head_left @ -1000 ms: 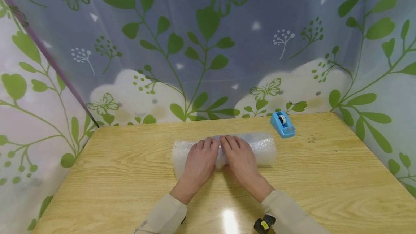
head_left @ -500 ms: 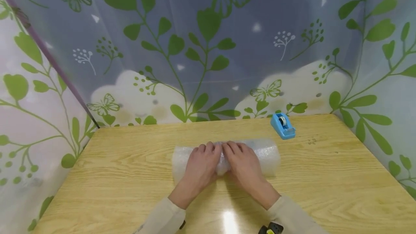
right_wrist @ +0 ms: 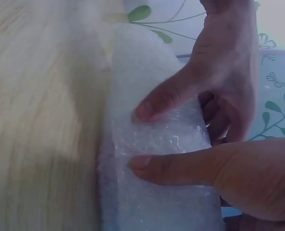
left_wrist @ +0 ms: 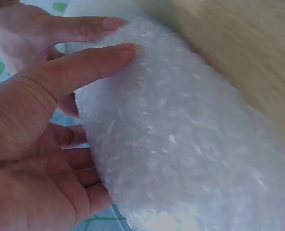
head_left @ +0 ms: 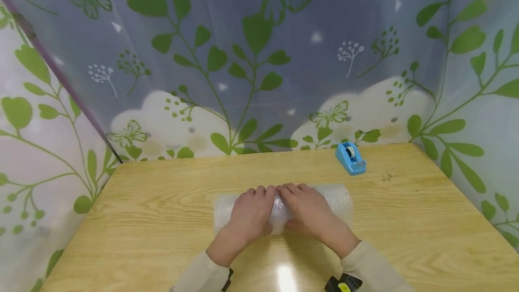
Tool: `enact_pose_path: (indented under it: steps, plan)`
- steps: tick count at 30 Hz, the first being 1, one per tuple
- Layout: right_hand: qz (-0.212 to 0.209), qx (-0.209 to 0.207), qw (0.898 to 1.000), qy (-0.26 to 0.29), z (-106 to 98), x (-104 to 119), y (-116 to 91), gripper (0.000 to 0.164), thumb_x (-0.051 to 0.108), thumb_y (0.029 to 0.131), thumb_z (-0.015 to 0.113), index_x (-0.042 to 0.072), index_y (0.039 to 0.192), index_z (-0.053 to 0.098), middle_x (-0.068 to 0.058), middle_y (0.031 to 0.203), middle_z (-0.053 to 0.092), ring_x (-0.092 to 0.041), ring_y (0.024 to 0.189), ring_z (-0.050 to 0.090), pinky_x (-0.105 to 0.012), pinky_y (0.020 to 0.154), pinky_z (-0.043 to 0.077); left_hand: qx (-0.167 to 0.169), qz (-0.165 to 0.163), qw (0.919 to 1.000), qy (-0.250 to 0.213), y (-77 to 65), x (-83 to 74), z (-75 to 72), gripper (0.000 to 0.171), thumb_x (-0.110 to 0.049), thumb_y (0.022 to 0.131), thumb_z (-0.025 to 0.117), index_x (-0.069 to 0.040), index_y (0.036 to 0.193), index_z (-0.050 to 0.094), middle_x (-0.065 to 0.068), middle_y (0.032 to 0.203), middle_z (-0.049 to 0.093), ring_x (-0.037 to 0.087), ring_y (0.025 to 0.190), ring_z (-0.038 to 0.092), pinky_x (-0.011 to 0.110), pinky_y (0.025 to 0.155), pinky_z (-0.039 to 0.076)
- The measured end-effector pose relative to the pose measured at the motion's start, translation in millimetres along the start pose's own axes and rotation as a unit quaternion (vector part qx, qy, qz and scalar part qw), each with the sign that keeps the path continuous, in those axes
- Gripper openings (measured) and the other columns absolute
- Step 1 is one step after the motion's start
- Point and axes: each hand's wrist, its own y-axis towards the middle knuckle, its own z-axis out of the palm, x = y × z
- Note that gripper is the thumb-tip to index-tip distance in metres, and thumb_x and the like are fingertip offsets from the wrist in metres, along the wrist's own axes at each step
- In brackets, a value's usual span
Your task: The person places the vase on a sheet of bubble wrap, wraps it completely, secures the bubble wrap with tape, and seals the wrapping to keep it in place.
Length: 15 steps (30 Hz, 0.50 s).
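A roll of clear bubble wrap lies crosswise on the wooden table in the head view. My left hand grips it just left of the middle, fingers over the top. Close beside it, my right hand holds the roll the same way. In the left wrist view the thumb presses the near side of the bubble wrap, while the fingers reach round the far side. Both thumbs lie side by side on the bubble wrap in the right wrist view. Whether anything lies inside the roll cannot be seen.
Behind the roll, to the right, a blue tape dispenser stands near the back edge of the wooden table. A patterned curtain hangs along the back and both sides.
Both hands have drawn the bubble wrap roll toward the person, and it now lies nearer the front of the table. The tape dispenser has stayed in place.
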Motion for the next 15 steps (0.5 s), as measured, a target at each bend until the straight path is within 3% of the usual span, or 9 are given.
enact_pose_path:
  steps: [5, 10, 15]
  plan:
    - [0.008, -0.002, 1.000, 0.000, 3.5, 1.1, -0.7, 0.080, 0.028, 0.065, 0.089, -0.001, 0.129, 0.052, -0.015, 0.128, 0.055, -0.033, 0.111, 0.054, -0.044, 0.091, 0.047, -0.007, 0.005, 1.0000, 0.000, 0.4, 0.8, 2.2, 0.058, -0.026, 0.063, 0.086, -0.002, 0.107, 0.056, 0.010, 0.087, 0.061, 0.023, 0.071, 0.060, 0.030, 0.058, 0.052]
    - [0.013, -0.051, 0.999, -0.001, 13.9, 3.3, -7.8, 0.088, 0.027, 0.061, 0.091, -0.001, 0.133, 0.048, -0.016, 0.130, 0.054, -0.034, 0.112, 0.054, -0.044, 0.093, 0.047, -0.018, 0.014, 0.9995, 0.022, 0.7, 0.0, 3.5, 0.056, -0.025, 0.064, 0.085, -0.003, 0.107, 0.058, 0.010, 0.089, 0.063, 0.023, 0.072, 0.061, 0.030, 0.058, 0.052]
    - [0.032, -0.108, 0.994, 0.010, 29.0, 7.3, -16.4, 0.089, 0.026, 0.059, 0.092, 0.005, 0.133, 0.049, -0.020, 0.136, 0.047, -0.037, 0.121, 0.047, -0.048, 0.096, 0.044, -0.020, 0.017, 0.9992, 0.029, -3.6, -0.1, 5.5, 0.059, -0.029, 0.064, 0.087, -0.004, 0.108, 0.057, 0.010, 0.091, 0.063, 0.023, 0.073, 0.062, 0.030, 0.059, 0.053]
